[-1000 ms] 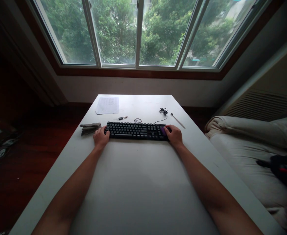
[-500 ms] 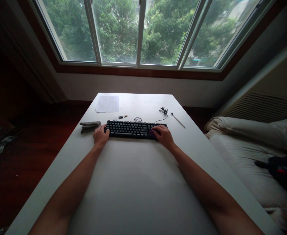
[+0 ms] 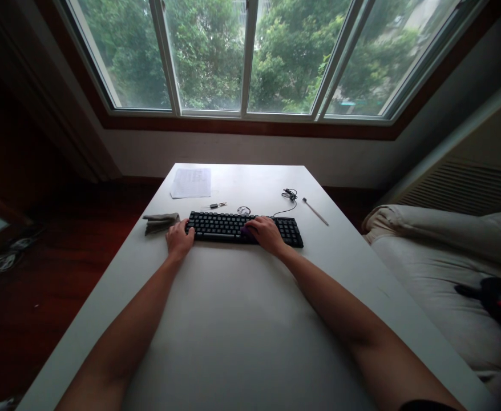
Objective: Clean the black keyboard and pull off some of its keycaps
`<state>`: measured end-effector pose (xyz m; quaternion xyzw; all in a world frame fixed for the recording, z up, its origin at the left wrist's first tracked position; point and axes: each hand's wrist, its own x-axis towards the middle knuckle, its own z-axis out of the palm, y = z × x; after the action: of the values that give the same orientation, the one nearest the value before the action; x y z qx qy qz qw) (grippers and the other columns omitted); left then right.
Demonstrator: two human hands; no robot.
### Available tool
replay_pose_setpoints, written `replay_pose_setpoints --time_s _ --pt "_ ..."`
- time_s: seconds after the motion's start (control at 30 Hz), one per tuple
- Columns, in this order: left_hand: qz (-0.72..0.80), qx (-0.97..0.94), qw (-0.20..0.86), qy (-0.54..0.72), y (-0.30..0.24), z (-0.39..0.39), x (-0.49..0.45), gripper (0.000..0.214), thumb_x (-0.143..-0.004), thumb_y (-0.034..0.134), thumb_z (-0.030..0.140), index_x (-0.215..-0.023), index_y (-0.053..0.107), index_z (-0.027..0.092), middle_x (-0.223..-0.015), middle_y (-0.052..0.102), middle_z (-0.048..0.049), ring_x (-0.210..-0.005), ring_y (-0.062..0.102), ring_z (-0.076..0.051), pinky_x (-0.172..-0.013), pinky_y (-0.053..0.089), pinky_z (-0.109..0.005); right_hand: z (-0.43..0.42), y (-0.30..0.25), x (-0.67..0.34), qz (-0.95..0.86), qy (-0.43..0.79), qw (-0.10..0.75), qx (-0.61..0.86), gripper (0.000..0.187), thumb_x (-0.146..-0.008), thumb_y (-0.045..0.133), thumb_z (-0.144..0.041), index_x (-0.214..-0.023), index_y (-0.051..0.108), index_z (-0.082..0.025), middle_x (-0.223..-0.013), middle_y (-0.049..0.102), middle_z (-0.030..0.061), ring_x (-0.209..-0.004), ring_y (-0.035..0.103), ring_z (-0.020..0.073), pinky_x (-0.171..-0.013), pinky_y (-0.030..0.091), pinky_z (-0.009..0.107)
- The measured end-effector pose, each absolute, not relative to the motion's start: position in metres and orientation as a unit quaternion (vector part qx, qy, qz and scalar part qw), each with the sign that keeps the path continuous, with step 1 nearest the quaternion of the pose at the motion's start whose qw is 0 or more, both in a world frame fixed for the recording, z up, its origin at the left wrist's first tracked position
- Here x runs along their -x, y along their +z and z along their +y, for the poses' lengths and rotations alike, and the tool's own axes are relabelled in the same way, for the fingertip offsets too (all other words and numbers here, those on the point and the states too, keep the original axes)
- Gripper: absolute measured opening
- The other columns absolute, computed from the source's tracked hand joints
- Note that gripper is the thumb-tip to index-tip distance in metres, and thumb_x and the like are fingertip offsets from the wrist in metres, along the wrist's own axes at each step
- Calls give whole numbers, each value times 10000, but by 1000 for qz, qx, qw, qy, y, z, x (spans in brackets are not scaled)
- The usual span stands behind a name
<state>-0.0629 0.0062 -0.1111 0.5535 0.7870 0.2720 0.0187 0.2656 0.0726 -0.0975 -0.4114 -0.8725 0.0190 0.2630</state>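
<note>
A black keyboard lies flat on the white table. Its left end is in the grip of my left hand, with the thumb at the near edge. Over the keys right of the middle, my right hand is closed on a small purple piece and presses it to the keyboard. Most of that piece is under the fingers, so its kind does not show. A folded grey-green cloth lies just left of my left hand.
Behind the keyboard are a bundled black cable, a small dark-handled tool and a small ring-like item. A thin stick with a dark tip lies at right, paper sheets far left. A couch stands right of the table.
My right hand has slid left along the keyboard with the purple piece, uncovering the number keys at the right end. My left hand still grips the left end.
</note>
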Motion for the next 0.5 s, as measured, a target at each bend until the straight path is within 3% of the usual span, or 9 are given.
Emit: replay_pose_setpoints --time_s 0.17,0.33,0.5 --pt "782 -557 15 280 -114 7 65 437 -946 492 370 -1342 614 233 -1308 650 -104 -1213 535 -320 -1027 409 -450 99 -86 -281 -857 -9 236 459 229 -1009 558 -365 -1059 751 -254 -974 673 94 -931 577 249 -857 395 373" --pt "782 -558 16 278 -114 7 65 442 -949 484 376 -1349 611 236 -1299 651 -113 -1215 533 -325 -1031 405 -461 109 -82 -286 -817 14 283 503 236 -1007 530 -305 -1074 746 -235 -987 659 96 -909 595 235 -846 429 356" --pt "784 -557 17 274 -112 7 64 443 -950 488 372 -1354 609 238 -1308 649 -109 -1213 535 -323 -1034 407 -457 87 -81 -257 -845 66 312 429 289 -1028 496 -317 -1245 685 -294 -1069 641 68 -934 608 215 -826 464 321"
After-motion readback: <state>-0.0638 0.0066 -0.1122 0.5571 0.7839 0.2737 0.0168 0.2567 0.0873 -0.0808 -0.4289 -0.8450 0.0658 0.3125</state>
